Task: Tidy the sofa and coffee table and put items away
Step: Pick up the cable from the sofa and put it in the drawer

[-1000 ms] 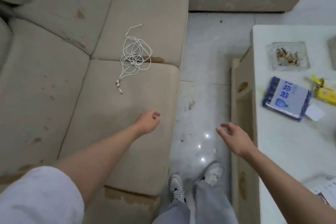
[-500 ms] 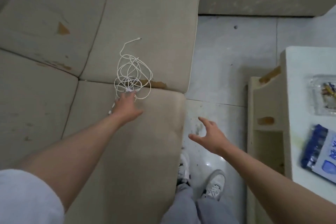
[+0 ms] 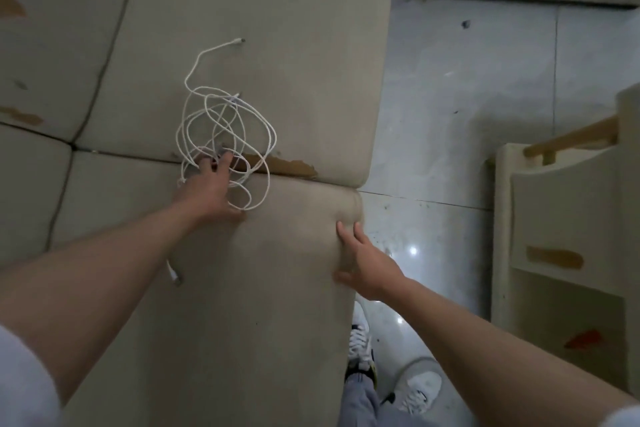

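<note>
A tangled white cable (image 3: 225, 135) lies on the sofa (image 3: 277, 45), at the centre-left of the frame. The left hand (image 3: 211, 189) rests on its lower loops, fingers apparently spread, not yet pinching. The right hand (image 3: 363, 265) presses flat and open on the cushion edge.

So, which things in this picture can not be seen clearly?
- Head view: left hand covers part of the white cable; its grip cannot be judged.
- One cable plug lies half under the left forearm.
- Coffee table: the right edge cuts off its top.
- Right hand rests on the sofa.
</note>
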The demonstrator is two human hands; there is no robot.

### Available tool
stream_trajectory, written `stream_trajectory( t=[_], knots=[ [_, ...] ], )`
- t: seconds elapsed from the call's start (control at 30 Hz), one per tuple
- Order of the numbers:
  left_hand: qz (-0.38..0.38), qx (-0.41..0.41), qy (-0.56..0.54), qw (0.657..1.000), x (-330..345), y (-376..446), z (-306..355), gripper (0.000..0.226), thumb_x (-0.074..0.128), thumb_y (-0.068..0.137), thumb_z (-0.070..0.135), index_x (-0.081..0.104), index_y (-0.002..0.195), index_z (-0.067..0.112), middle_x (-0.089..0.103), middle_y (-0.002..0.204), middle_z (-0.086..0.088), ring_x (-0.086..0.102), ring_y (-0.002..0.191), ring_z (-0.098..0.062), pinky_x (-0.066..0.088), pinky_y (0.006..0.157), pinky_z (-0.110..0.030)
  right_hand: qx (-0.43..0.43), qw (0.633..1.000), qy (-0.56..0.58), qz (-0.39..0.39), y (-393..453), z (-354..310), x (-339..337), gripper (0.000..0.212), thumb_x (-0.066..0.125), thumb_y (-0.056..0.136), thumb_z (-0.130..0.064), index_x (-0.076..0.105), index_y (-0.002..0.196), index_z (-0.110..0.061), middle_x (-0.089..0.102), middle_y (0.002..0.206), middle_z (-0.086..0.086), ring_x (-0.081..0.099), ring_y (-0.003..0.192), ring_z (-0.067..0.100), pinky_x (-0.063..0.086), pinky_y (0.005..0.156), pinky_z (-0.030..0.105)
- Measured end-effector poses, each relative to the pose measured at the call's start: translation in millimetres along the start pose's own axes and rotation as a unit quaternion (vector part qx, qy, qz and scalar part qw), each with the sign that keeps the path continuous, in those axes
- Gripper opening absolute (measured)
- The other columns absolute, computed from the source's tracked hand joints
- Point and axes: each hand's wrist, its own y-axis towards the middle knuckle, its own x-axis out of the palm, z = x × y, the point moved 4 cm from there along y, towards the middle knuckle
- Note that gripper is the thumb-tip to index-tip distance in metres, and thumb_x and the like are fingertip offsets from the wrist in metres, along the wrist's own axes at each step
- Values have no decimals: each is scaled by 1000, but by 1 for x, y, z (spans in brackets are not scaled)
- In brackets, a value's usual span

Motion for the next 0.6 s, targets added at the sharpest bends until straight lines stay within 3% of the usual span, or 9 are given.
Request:
stream_trajectory(
  t=[0.1, 0.2, 0.27, 0.33, 0.43, 0.5, 0.6],
  knots=[
    [19, 34, 34, 999, -8, -14, 7, 74, 71, 78, 50, 38, 138, 23, 61, 127, -16, 64, 109, -36, 55, 87, -43, 0, 999, -29, -23, 3, -6, -10, 101, 69, 87, -42, -3, 157, -36, -4, 167, 3, 46, 136, 34, 47, 103, 45],
    [58, 78, 81, 992, -28, -40, 42, 37, 55, 90, 45, 59, 124, 31, 71, 115, -9, 67, 103, -32, 53, 80, -36, 1, 999, -8, -37, -8, -10, -28, 98, 69, 87, -46, 3, 159, -31, 11, 166, 5, 37, 142, 31, 37, 113, 43],
    [109, 109, 62, 986, -46, -58, 74, 33, 52, 92, 43, 63, 119, 28, 71, 106, -11, 67, 97, -34, 52, 74, -36, -10, 999, 7, -32, -25, -8, -41, 94, 67, 89, -46, 8, 159, -28, 18, 165, 5, 31, 146, 27, 30, 118, 39],
    [176, 148, 34, 973, -66, -79, 115, 30, 53, 90, 38, 69, 108, 20, 67, 105, -13, 61, 99, -36, 49, 75, -39, -12, 999, 29, 3, -55, 4, -56, 89, 66, 89, -48, 13, 159, -30, 25, 163, 4, 36, 144, 25, 32, 115, 36],
    [262, 240, 4, 935, -94, -113, 186, 34, 53, 83, 39, 75, 96, 16, 61, 122, -15, 50, 111, -39, 49, 88, -47, 8, 991, 108, 78, -114, 38, -77, 84, 66, 87, -52, 22, 156, -35, 36, 158, 0, 48, 134, 22, 42, 105, 33],
    [306, 320, -52, 895, -111, -140, 233, 31, 56, 86, 39, 76, 93, 17, 52, 142, -15, 39, 132, -41, 42, 104, -51, 22, 981, 157, 114, -154, 63, -89, 82, 66, 87, -53, 25, 155, -35, 37, 157, -2, 48, 134, 20, 43, 106, 34],
    [325, 400, -150, 844, -132, -186, 300, 34, 54, 93, 37, 78, 103, 15, 45, 153, -8, 26, 147, -35, 30, 117, -47, 53, 966, 186, 174, -219, 115, -107, 75, 65, 88, -52, 32, 153, -33, 42, 153, -2, 49, 133, 17, 40, 108, 32]
  ],
)
